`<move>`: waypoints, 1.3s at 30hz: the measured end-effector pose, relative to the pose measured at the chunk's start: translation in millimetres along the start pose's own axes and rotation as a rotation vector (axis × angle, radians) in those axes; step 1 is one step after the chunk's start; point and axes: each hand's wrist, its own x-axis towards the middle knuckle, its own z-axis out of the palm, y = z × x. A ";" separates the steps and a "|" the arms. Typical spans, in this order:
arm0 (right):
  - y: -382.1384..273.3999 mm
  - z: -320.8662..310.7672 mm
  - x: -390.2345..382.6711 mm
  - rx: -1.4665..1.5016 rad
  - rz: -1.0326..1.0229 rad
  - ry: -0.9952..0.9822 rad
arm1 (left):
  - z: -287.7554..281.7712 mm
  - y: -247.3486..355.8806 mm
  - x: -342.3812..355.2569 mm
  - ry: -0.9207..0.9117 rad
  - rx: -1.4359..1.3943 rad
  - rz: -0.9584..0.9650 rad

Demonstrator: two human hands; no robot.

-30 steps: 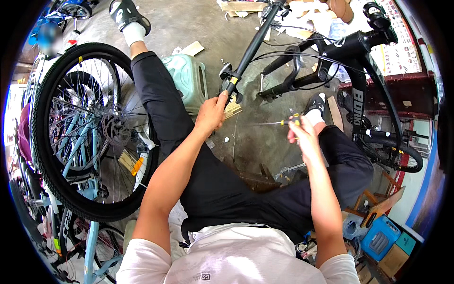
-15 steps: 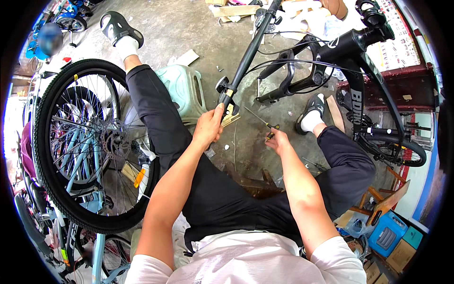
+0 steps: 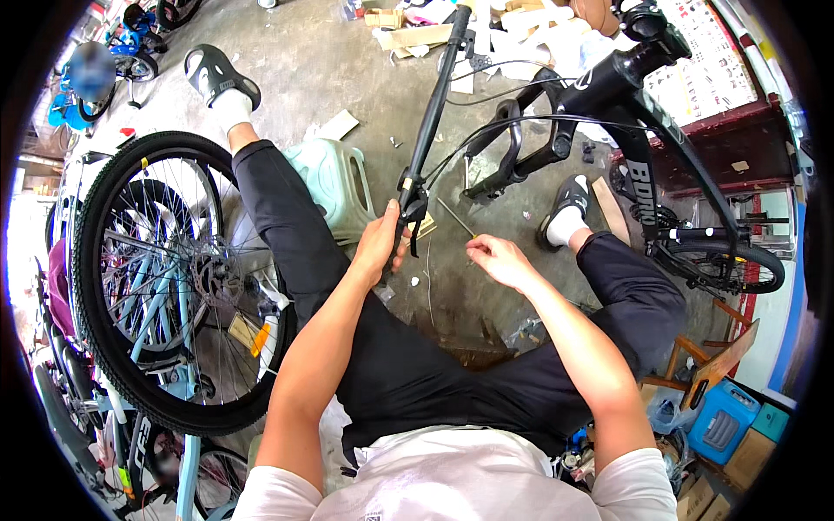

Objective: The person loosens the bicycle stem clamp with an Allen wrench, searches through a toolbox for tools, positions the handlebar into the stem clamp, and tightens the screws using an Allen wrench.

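Cable fitting in hand: you are gripping black handlebar (image 3: 432,113) end with left hand (image 3: 382,243), fingers clenched; right hand (image 3: 499,259) is pinching thin cable (image 3: 455,217) beside it. Next likely calls for steady threading.

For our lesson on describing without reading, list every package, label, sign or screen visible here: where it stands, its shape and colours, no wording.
Wall poster: top right, behind the black bicycle frame; rectangular, white with rows of small coloured pictures.
Cardboard boxes: bottom right corner; brown, stacked.
Blue case: bottom right, beside the boxes; boxy plastic, ribbed.
Flattened cardboard: top centre on the floor; tan pieces.
Lettering on frame: white on black tube.
No screens.
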 end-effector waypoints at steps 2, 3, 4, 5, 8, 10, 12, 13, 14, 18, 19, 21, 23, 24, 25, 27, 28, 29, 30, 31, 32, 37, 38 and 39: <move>-15.9 -17.7 -17.9 -0.007 -0.103 -0.094 | -0.3 -3.2 4.0 -0.020 0.016 0.015; -23.2 -24.2 -26.6 -0.066 -0.224 -0.102 | -2.4 -4.2 2.8 -0.006 0.015 -0.007; -32.2 -33.4 -36.1 -0.154 -0.277 -0.120 | -4.7 -4.3 1.7 0.008 0.015 -0.028; -40.7 -48.2 -45.8 -0.238 -0.378 -0.150 | -5.4 -2.8 1.3 0.014 0.020 -0.019; -52.5 -91.1 -71.6 -0.486 -0.593 -0.194 | -5.3 -4.3 0.7 0.028 0.061 0.044; -56.4 -118.2 -80.1 -0.436 -0.589 -0.201 | -5.2 -7.6 2.4 0.054 0.117 0.071; -56.3 -138.2 -83.3 -0.419 -0.546 -0.086 | -2.5 -10.1 6.1 0.060 0.149 0.067; -54.0 -142.3 -82.0 -0.350 -0.462 -0.037 | -1.0 -11.4 8.4 0.073 0.174 0.052; -51.9 -147.0 -81.7 -0.281 -0.378 0.013 | 1.9 -12.7 12.8 0.069 0.183 0.064; -61.0 -144.3 -76.4 -0.534 -0.599 0.232 | 0.4 -29.9 24.3 0.064 0.147 0.123; -65.2 -141.6 -74.1 -0.452 -0.643 0.224 | -2.0 -38.3 31.7 0.097 0.140 0.117; -68.8 -139.3 -74.7 -0.404 -0.714 0.228 | -4.2 -57.3 42.6 0.180 0.082 0.128; -67.6 -142.1 -76.0 -0.453 -0.746 0.213 | -19.6 -81.1 67.9 0.195 0.246 0.099; -67.4 -145.9 -74.7 -0.487 -0.758 0.198 | -33.2 -96.4 76.4 0.211 0.399 0.065; -66.0 -152.7 -78.6 -0.529 -0.762 0.237 | -37.8 -106.0 82.5 0.249 0.429 0.097; -66.0 -166.5 -86.9 -0.455 -0.725 0.309 | -41.4 -113.2 86.7 0.258 0.460 0.071; -69.9 -174.4 -93.3 -0.426 -0.682 0.332 | -42.6 -114.2 88.4 0.263 0.479 0.057; -65.3 -182.1 -98.2 -0.388 -0.663 0.387 | -33.3 -111.6 85.9 0.272 0.546 0.034; -62.4 -190.4 -103.2 -0.390 -0.667 0.468 | -27.9 -111.5 83.6 0.265 0.560 0.028; -58.9 -199.0 -104.1 -0.375 -0.759 0.655 | -22.3 -111.5 81.4 0.264 0.552 0.047; -55.7 -207.5 -105.0 -0.360 -0.846 0.845 | -17.9 -111.8 78.3 0.263 0.545 0.065; -26.5 -268.2 -111.8 -0.227 -0.713 1.503 | -7.4 -127.2 76.3 0.313 0.564 0.016; -13.4 -275.6 -110.0 -0.227 -0.633 1.556 | -1.3 -129.5 73.1 0.303 0.575 0.014; -1.9 -281.0 -110.4 -0.246 -0.559 1.561 | 6.9 -129.2 68.8 0.351 0.749 0.021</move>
